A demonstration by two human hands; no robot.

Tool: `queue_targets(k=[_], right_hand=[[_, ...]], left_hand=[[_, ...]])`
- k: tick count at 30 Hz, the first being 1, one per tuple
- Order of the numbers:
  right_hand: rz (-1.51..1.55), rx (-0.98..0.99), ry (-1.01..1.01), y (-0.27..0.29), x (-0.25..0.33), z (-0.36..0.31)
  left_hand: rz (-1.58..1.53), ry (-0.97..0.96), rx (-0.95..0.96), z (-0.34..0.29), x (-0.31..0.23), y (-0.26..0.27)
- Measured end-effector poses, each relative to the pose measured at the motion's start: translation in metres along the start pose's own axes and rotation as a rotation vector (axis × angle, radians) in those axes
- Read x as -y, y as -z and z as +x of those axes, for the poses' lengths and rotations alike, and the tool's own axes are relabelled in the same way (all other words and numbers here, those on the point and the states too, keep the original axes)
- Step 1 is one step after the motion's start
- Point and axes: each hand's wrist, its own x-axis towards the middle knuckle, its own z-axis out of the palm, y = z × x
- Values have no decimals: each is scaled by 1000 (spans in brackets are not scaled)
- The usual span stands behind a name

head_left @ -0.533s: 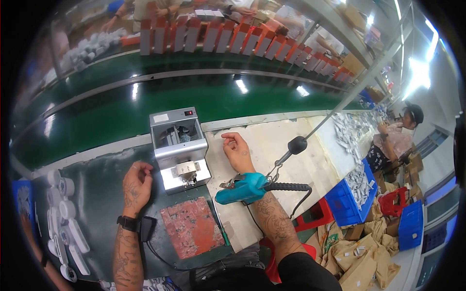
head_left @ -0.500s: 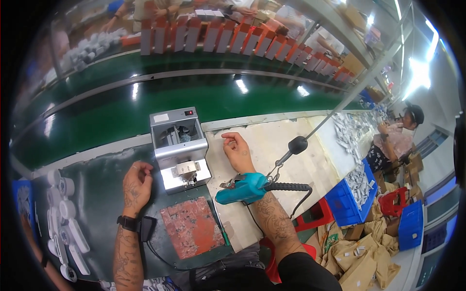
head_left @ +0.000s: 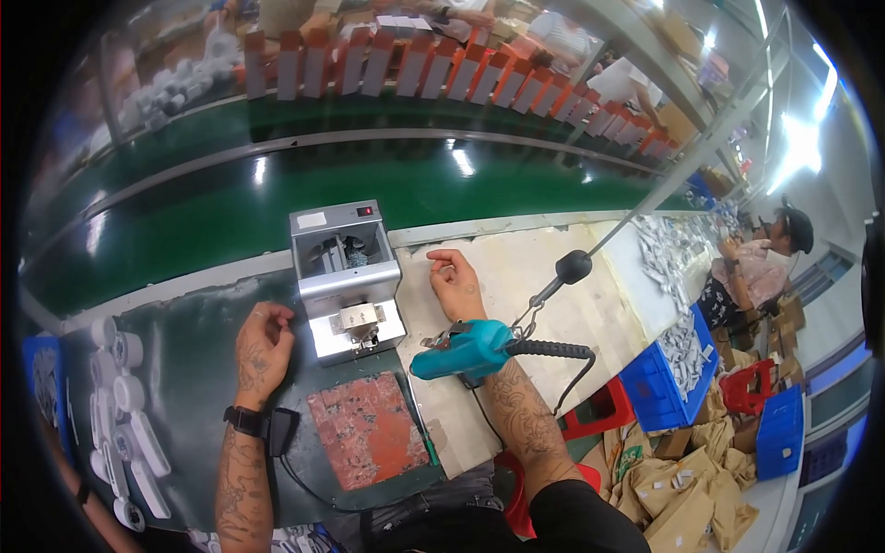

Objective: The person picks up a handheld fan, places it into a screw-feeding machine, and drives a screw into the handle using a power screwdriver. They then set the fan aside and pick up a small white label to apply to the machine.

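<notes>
My left hand (head_left: 264,352) rests on the dark green mat, left of a grey screw feeder (head_left: 347,286). Its fingers are loosely bent, the thumb stands apart, and nothing shows in it. On the feeder's other side my right hand (head_left: 456,288) lies on the beige board, index finger stretched more than the rest, with nothing visible in it. A teal electric screwdriver (head_left: 464,352) hangs over my right wrist from a cord with a black weight (head_left: 573,267). A worn red pad (head_left: 369,430) lies in front of the feeder, beside a thin green-handled tool (head_left: 430,452).
White plastic parts (head_left: 129,396) lie at the left, near another person's forearm. A green conveyor (head_left: 369,175) runs behind, with orange-and-white boxes (head_left: 414,69) upright beyond it. A blue bin (head_left: 671,369) of small silvery pieces stands right, near brown paper bags (head_left: 682,479) and a seated person.
The row of boxes across the conveyor has shifted left. The view has moved slightly. My hands stay in nearly the same places, and the screwdriver has swung a little.
</notes>
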Motion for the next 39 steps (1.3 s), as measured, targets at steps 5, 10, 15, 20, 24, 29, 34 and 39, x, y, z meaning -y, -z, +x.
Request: queue_targets(k=[5, 10, 15, 20, 24, 29, 34, 39], right_hand=[[2, -21, -25, 2, 1, 0], [39, 11, -36, 1, -1, 1], [15, 21, -29, 3, -2, 1], [-2, 20, -11, 4, -4, 2], [-7, 22, -9, 3, -3, 1], [8, 20, -31, 5, -3, 0], [20, 34, -38, 0, 1, 1], [29, 27, -47, 4, 1, 0]], left_hand=[[-8, 17, 17, 0, -2, -2], [3, 16, 15, 0, -3, 1], [29, 53, 21, 0, -6, 0], [28, 49, 25, 1, -5, 0], [29, 17, 13, 1, 0, -1], [27, 17, 18, 1, -1, -3], [41, 24, 10, 0, -4, 3], [35, 23, 19, 0, -5, -1]])
